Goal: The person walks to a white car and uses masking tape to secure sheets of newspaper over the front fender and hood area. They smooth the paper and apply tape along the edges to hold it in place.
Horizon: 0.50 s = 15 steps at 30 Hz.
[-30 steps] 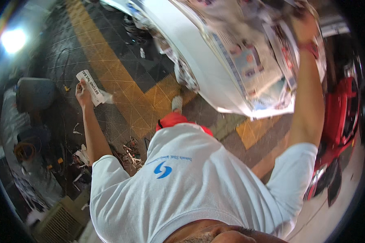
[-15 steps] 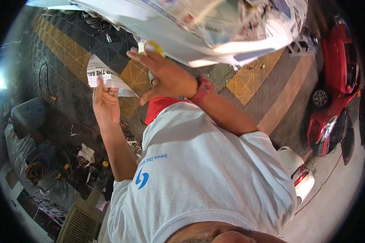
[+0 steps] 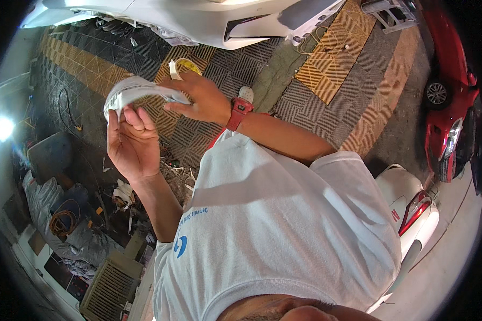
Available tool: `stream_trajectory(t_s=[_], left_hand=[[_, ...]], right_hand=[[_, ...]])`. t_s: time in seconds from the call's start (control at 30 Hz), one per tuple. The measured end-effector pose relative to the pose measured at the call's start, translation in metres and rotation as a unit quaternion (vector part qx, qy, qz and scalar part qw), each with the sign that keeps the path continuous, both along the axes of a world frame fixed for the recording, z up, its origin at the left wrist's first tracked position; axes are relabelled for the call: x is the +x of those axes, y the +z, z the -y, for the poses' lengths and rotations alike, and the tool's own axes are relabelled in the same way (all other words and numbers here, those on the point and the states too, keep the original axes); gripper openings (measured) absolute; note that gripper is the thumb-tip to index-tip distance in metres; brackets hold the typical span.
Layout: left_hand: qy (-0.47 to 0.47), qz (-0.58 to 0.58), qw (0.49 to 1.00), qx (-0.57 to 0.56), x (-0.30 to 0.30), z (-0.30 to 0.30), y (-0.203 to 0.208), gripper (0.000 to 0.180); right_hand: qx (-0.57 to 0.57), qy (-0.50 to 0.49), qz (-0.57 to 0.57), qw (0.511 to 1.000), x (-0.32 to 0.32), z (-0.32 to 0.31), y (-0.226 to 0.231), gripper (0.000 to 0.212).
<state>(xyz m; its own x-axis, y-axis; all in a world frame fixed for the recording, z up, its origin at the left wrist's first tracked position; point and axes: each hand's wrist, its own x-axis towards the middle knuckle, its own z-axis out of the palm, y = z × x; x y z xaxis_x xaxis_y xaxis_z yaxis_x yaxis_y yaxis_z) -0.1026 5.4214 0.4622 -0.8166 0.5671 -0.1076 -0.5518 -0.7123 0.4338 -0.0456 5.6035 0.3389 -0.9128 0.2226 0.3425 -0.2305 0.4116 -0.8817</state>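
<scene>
A small sheet of printed newspaper [image 3: 135,84] is bent into an arch between my two hands. My left hand [image 3: 136,142] pinches its left end, with the thumb and fingers closed on the paper. At its other end, my right hand [image 3: 202,99], with a red watch on the wrist, has its fingers at the paper's edge and appears to grip it. A yellow roll of tape [image 3: 187,66] with a whitish strip sits at the right hand's far side; whether the fingers hold it is hidden.
A white vehicle body [image 3: 198,24] spans the far side. To the right stand a red car [image 3: 444,117], a white car [image 3: 407,208] and a grey step stool [image 3: 388,13]. Coiled orange cable [image 3: 64,219], a slatted beige unit [image 3: 110,289] and clutter lie left. The floor has patterned tiles [image 3: 332,64].
My right hand has moved left to the newspaper's free end, and the sheet now arches between both hands. My view has shifted, so the newspaper-covered part of the vehicle is out of sight.
</scene>
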Motion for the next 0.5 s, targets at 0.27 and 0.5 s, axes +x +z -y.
stream_trajectory(t_s=[0.27, 0.5], left_hand=[[0.349, -0.459, 0.712, -0.4, 0.12, 0.035, -0.01, 0.05], [0.041, -0.579, 0.352, -0.734, 0.206, 0.059, -0.022, 0.032]], right_hand=[[0.037, 0.158, 0.112, 0.98, 0.068, 0.028, -0.014, 0.046], [0.159, 0.329, 0.074, 0.928, 0.142, 0.059, -0.038, 0.052]])
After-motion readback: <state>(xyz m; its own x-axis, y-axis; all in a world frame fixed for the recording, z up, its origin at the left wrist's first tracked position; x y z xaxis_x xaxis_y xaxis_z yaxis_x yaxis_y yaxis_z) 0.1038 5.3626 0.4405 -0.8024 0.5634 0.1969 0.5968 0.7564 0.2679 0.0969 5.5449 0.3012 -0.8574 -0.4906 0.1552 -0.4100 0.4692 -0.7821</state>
